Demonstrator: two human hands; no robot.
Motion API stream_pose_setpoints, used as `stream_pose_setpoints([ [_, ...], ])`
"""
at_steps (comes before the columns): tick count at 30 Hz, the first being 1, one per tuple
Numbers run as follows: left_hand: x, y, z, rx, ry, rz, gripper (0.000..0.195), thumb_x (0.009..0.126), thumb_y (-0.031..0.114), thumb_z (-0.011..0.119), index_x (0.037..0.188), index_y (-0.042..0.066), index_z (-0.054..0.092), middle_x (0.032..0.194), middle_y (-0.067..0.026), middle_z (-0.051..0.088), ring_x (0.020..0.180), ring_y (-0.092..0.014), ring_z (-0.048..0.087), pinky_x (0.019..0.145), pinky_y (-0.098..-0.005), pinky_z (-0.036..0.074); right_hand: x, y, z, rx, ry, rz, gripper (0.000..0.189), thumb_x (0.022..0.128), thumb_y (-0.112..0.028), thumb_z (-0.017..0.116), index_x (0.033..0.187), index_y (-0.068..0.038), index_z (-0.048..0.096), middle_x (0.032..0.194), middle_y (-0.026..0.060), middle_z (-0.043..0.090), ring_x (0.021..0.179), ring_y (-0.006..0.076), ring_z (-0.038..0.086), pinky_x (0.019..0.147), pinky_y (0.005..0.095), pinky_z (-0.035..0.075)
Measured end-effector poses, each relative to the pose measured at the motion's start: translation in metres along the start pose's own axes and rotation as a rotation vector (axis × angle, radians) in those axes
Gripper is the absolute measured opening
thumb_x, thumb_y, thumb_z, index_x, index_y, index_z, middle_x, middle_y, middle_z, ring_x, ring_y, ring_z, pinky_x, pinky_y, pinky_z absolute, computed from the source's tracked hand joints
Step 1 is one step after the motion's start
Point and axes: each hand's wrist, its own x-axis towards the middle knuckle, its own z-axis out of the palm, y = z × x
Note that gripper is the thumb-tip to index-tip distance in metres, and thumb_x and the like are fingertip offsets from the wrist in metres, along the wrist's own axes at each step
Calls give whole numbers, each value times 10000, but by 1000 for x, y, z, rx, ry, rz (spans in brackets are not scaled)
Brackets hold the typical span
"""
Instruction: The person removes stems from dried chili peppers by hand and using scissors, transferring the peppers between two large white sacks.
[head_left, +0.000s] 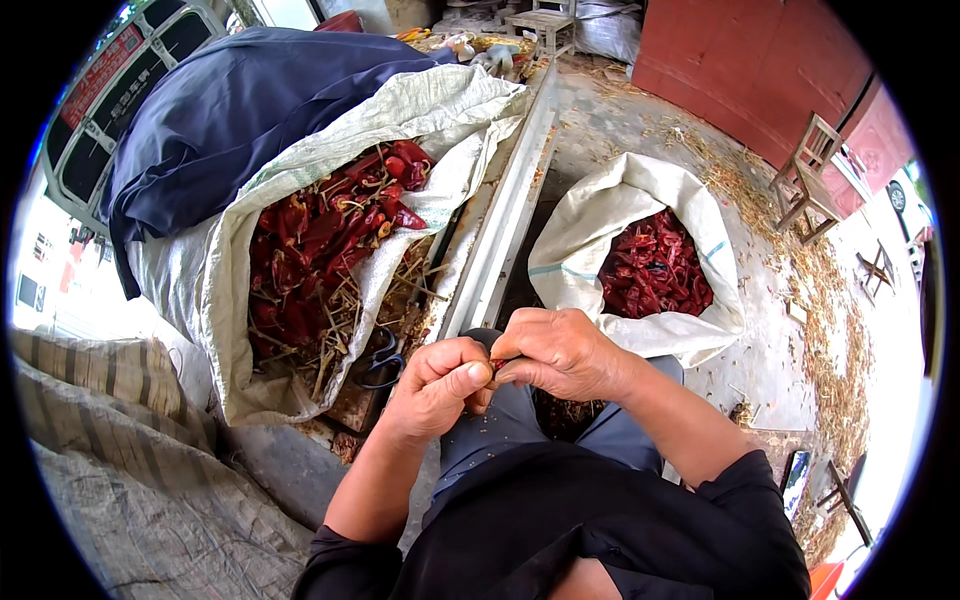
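Note:
Over my lap, my left hand (442, 382) and my right hand (562, 352) meet fingertip to fingertip. Pinched between them is a small piece of dried red chili pepper (498, 364), mostly hidden by the fingers. Left of my hands lies a large open white woven sack (225, 315) with whole dried red chilies (330, 225) and loose stems in its mouth. Close to my left hand are scissors (384, 367) with dark handles. Beyond my right hand stands a second white woven sack (585, 225), its rim rolled down, holding red chili pieces (656, 270).
A metal-edged ledge (502, 217) runs between the sacks. Dark blue cloth (247, 97) covers the big sack's back. A wooden chair (810, 184) and scattered stems (832, 337) are at right. A phone (795, 480) lies by my right elbow. Woven sheeting (135, 480) fills the lower left.

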Motion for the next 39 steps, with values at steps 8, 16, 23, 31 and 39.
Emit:
stream_pose_setpoints([
  [8,7,-7,17,-45,3,25,271,1045,240,610,879,27,623,750,-50,624,637,-120,552,593,-265,459,-19,-4,-1,391,32,293,184,982,-185,702,1009,-3,683,887,76,624,664,155,696,583,279,564],
  [16,11,-11,22,-77,42,116,244,1047,208,586,887,27,619,751,-67,631,631,-155,551,606,-294,447,-31,4,9,764,102,549,260,1032,-278,651,1026,-18,650,873,31,619,597,103,630,545,235,518],
  [23,7,-25,13,49,254,-76,95,957,83,703,910,25,645,812,-55,666,641,-141,612,592,-271,479,-56,27,-1,1053,383,578,278,1031,-309,653,1076,-34,648,858,36,647,581,109,610,540,240,511],
  [31,26,-31,18,1216,181,148,223,870,73,727,1086,17,733,924,-146,745,840,-297,724,772,-379,578,-95,55,-44,674,698,589,183,1038,-208,633,1077,-32,661,842,41,686,618,103,630,576,241,507],
  [39,84,40,-70,1794,643,37,323,899,227,725,1191,91,719,970,-114,731,914,-320,695,830,-438,536,-160,88,-70,180,963,905,288,1012,-208,621,1211,-1,631,983,54,663,687,102,652,597,228,484],
])
